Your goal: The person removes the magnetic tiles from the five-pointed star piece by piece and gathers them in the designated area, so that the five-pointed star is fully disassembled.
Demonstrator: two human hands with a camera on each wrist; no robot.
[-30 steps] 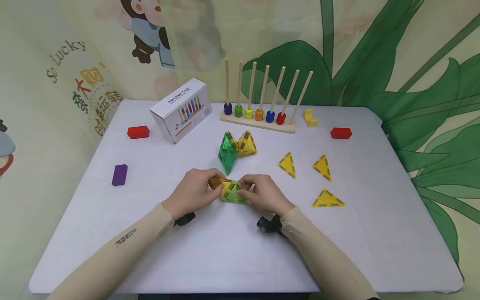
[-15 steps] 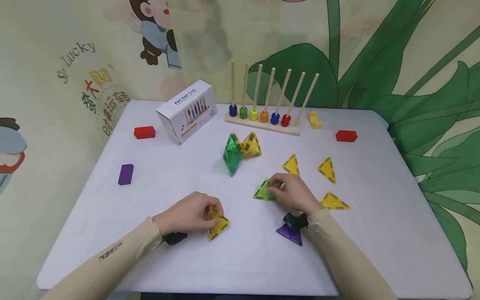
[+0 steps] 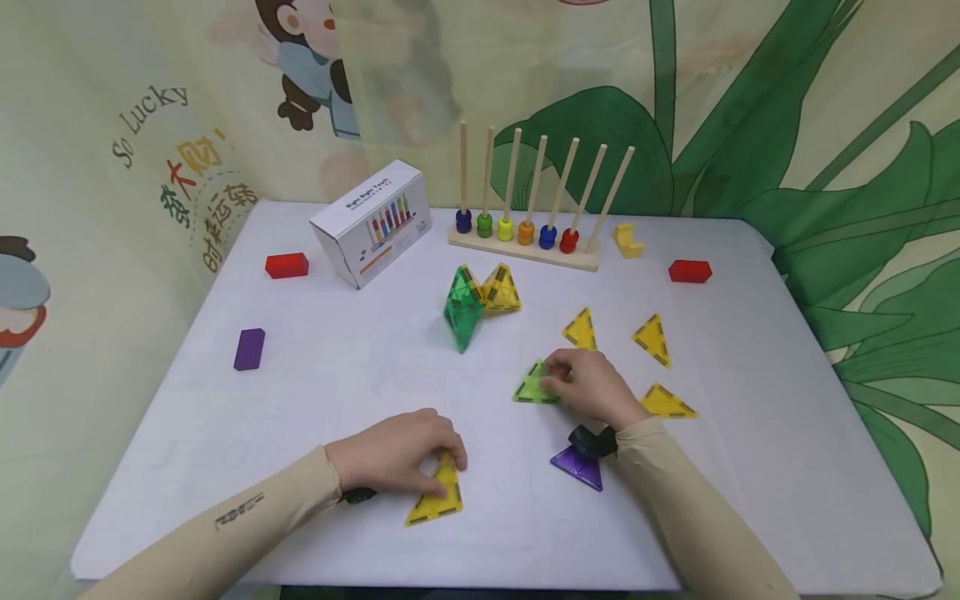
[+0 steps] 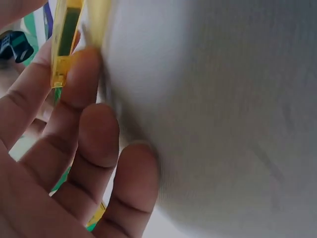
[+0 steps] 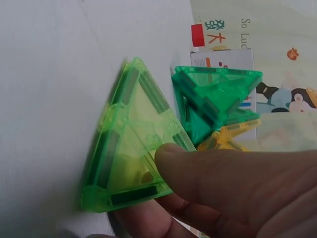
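My left hand pinches a yellow triangular magnetic tile near the table's front edge. In the left wrist view, that yellow tile stands edge-on between thumb and fingers, the other fingertips close to the tabletop. Right of centre, my right hand pinches a light green triangular magnetic tile. The right wrist view has the thumb on the face of this green tile, fingers partly hidden behind it. A purple triangular tile lies beneath the right wrist's camera, partly covered.
Beyond the hands stands a joined green and yellow tile shape. Three yellow triangles lie at right. Farther back are a white box, a peg stand, a yellow piece and red blocks. A purple block sits left.
The yellow and light green tiles, together between both hands a second ago, are apart. My left hand has moved toward the front edge with the yellow one; the right went rightward with the green.
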